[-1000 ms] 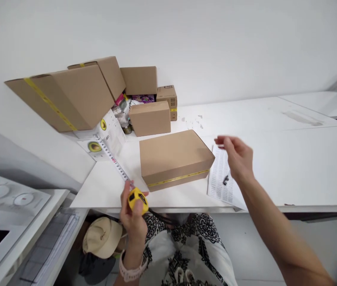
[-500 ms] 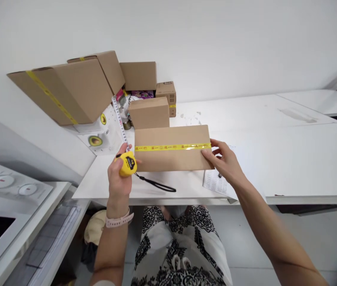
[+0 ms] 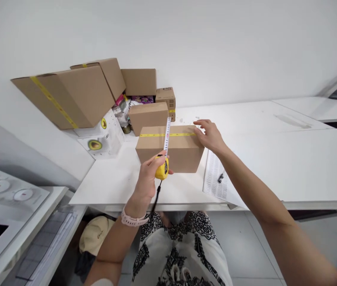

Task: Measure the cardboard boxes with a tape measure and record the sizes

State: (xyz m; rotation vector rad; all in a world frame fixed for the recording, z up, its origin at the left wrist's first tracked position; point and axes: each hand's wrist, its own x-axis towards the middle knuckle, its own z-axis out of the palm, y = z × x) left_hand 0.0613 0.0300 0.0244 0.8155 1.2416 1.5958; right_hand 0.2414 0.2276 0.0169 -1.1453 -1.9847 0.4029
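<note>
My left hand [image 3: 149,174] is closed round a yellow tape measure [image 3: 162,168] in front of a taped cardboard box [image 3: 183,155]. The white blade [image 3: 167,133] sticks out away from me, passing over the box's top and its yellow tape strip. A black wrist strap [image 3: 156,198] hangs from the case towards the table edge. My right hand [image 3: 211,135] is at the box's right rear corner, fingers bent and apart; whether the fingertips touch the cardboard I cannot tell.
Behind stand a smaller carton [image 3: 148,117] and an open box [image 3: 138,81]. Large cartons [image 3: 76,95] rest on a white avocado-print box [image 3: 103,139] at left. A printed sheet [image 3: 216,178] with a small black object lies right of the box. A white appliance [image 3: 10,194] stands lower left.
The box has tipped so its taped face is now on top. My left hand moved right with the tape measure, bringing the blade over the box. My right hand shifted to the rear corner.
</note>
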